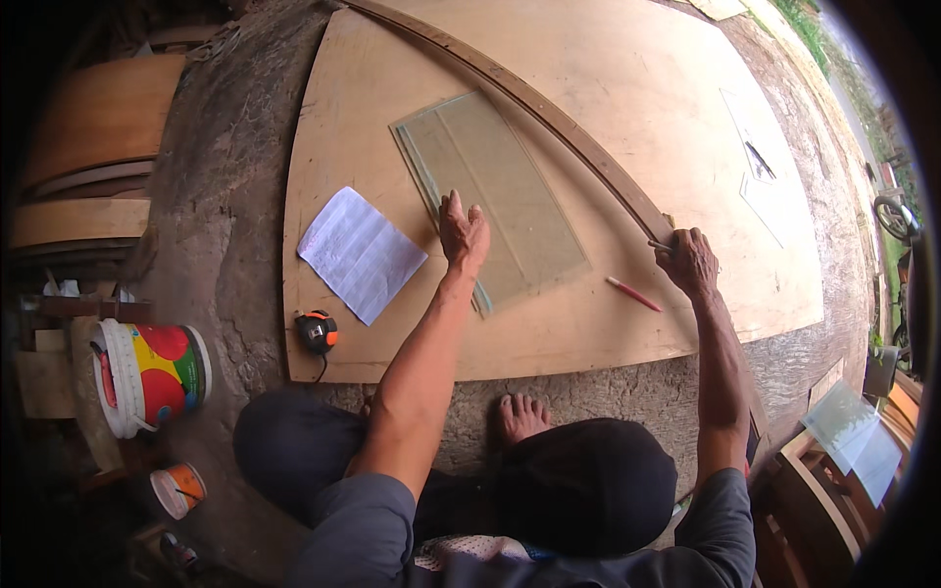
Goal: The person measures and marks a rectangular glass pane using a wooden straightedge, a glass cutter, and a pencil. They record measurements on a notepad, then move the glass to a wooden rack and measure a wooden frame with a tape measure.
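Note:
My left hand (465, 233) rests at the left edge of a stack of clear rectangular glass panes (515, 201), fingers stretched out and somewhat apart. Farther right, my right hand (690, 261) is closed at the near end of a long brown wooden strip (549, 90). A thin pale rod (660, 246) pokes out from its fingers; the rest is hidden in the grip. The strip runs diagonally to the far left, past the panes. Between the panes and my right hand lies a red pencil (634, 294). Left of my left hand is a creased white paper sheet (361, 253).
A large plywood sheet (392, 348) lies under everything. An orange-and-black tape measure (317, 332) sits at its near left corner. Paint buckets (147, 377) and boards (103, 118) stand at left. More glass (853, 431) leans on wooden frames at right. My bare foot (522, 416) is at the near edge.

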